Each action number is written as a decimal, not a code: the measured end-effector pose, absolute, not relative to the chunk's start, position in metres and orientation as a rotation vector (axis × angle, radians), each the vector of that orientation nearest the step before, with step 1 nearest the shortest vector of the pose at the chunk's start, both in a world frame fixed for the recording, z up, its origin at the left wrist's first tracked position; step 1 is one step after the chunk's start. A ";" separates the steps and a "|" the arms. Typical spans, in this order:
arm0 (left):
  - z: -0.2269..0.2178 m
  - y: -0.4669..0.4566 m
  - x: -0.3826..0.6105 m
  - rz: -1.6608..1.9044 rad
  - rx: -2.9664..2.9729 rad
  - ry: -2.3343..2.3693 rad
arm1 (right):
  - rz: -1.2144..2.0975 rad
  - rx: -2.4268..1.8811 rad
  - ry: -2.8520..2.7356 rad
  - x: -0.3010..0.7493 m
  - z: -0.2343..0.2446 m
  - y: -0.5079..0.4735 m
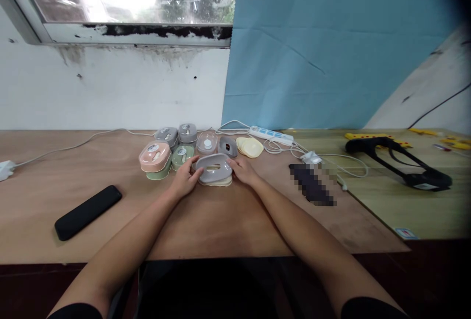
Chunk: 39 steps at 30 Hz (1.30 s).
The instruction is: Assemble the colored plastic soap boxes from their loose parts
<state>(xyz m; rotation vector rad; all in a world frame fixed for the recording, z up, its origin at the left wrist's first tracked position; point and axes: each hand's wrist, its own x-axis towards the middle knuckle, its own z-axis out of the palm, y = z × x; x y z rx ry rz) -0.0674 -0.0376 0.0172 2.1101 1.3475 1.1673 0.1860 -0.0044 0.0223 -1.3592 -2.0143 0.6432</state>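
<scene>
Holds a gray lid [211, 177] by its two ends, above the middle of the worktop [221, 233] and just in front of the cluster of boxes. Pinches one end with the left hand [186, 177] and the other with the right hand [243, 169], both grips closed on the rim, probably to keep it level and the oval opening uncovered. Shows a cream piece [222, 182] under the near edge (touching or just below, cannot tell). Has, beyond the left hand, a pink box [150, 161] stacked on a pale green box [159, 174], presumably to save room, beside a green box [180, 158], two gray boxes [167, 135] and a clear box [202, 146]. Has, behind the right hand, a dark gray part [224, 150] next to overlapping cream sheets [253, 147], perhaps grouped for easy reach. Has a black case [88, 212] well apart, off to the left, likely out of the way.
</scene>
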 end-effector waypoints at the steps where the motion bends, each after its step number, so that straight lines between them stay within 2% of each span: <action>1: 0.018 -0.038 -0.067 1.104 2.137 1.344 | 0.688 -1.408 -2.016 0.187 0.023 -0.004; 6: 0.021 -0.038 -0.067 0.816 2.223 1.316 | 0.795 -1.540 -2.044 0.192 0.025 -0.003; 14: 0.029 -0.043 -0.067 0.679 2.322 1.349 | 0.764 -1.600 -2.146 0.195 0.033 -0.006; 39: 0.017 -0.033 -0.074 0.683 2.330 1.354 | 0.481 -1.662 -2.309 0.195 0.021 0.004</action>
